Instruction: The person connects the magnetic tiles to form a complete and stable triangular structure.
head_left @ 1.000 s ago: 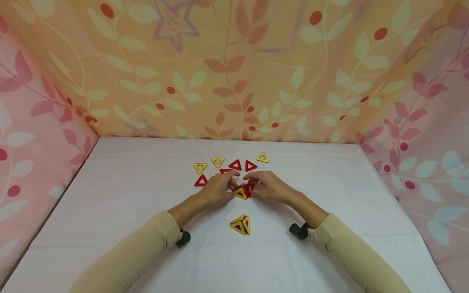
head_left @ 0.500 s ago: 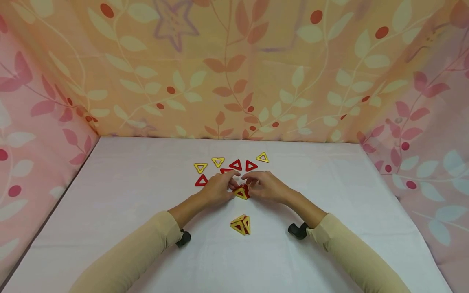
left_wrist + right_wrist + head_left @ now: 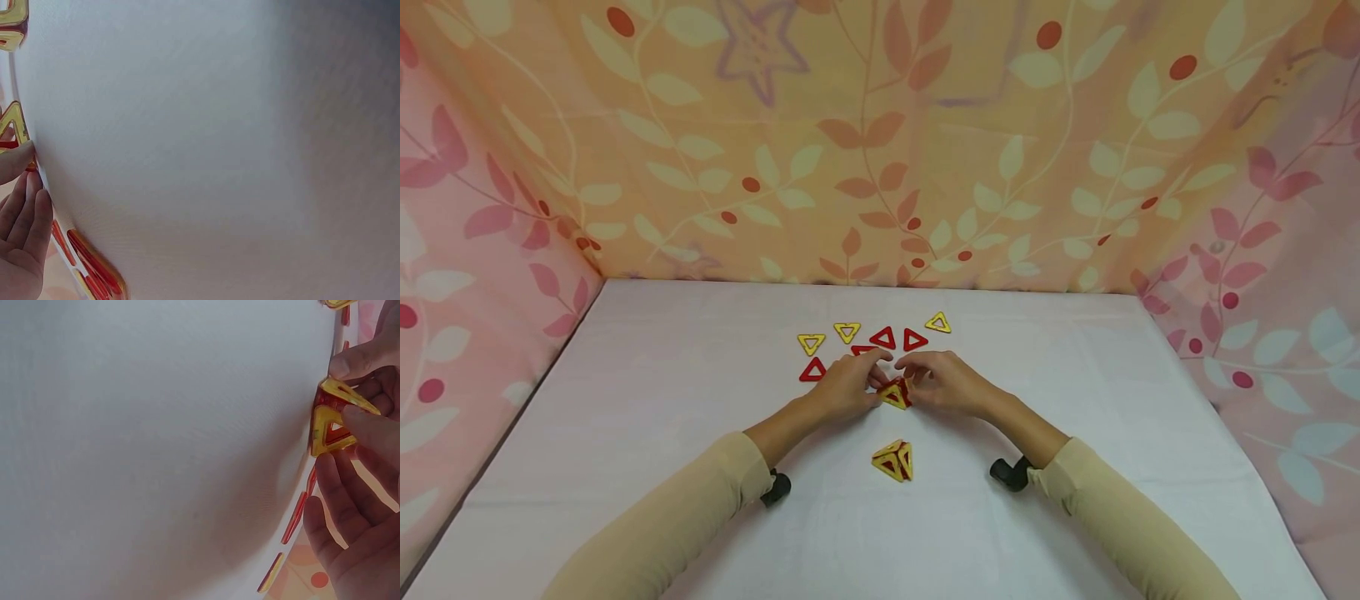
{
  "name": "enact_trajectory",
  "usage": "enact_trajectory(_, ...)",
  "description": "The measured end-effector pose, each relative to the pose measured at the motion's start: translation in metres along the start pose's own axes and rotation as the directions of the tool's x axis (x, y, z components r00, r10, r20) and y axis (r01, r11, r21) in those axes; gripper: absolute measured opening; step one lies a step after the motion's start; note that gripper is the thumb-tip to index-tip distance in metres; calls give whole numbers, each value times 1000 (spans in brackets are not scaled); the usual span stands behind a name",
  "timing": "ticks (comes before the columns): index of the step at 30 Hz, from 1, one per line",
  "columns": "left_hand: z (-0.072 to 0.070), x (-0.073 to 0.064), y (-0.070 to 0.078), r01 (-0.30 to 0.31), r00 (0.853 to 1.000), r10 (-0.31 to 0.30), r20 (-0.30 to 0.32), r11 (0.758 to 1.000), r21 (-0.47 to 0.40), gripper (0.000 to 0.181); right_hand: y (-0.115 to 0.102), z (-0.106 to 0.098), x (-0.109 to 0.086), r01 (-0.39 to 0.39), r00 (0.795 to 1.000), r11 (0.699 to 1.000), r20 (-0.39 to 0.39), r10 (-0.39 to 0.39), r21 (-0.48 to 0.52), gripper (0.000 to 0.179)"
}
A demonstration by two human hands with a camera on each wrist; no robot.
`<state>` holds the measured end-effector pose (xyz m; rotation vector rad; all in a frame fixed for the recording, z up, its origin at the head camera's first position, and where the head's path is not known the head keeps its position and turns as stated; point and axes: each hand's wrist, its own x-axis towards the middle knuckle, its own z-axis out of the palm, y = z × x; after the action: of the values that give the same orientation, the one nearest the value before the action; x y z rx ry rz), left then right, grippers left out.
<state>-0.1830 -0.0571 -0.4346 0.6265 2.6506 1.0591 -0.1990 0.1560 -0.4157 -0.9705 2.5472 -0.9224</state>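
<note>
In the head view a small pyramid (image 3: pixel 892 396) of yellow and red triangular magnetic tiles stands on the white tablecloth, between both hands. My left hand (image 3: pixel 847 389) grips its left side, thumb low near the yellow face. On the opposite side my right hand (image 3: pixel 953 383) pinches it between thumb and fingers. The right wrist view shows the pyramid (image 3: pixel 329 425) closer, its yellow frames over red ones, with the right thumb across one face. A second pyramid (image 3: pixel 892 461), also yellow over red, sits nearer the body, untouched.
Loose tiles lie flat beyond the hands: red triangles (image 3: pixel 914 340) and yellow triangles (image 3: pixel 937 322), several in all. The left hand partly covers one red tile (image 3: pixel 862 350). Patterned curtains (image 3: pixel 880 208) border the table at the back and sides.
A red tile standing apart at the pyramid's right side has been brought in against it by my right hand, which shifted slightly left. The left hand and the nearer pyramid stay put.
</note>
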Motion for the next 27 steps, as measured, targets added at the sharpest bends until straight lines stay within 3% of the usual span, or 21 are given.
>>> enact_trajectory(27, 0, 0, 0, 0, 1000, 0, -23, 1000, -11, 57, 6, 7, -3, 53, 998, 998, -21, -53, -37, 41)
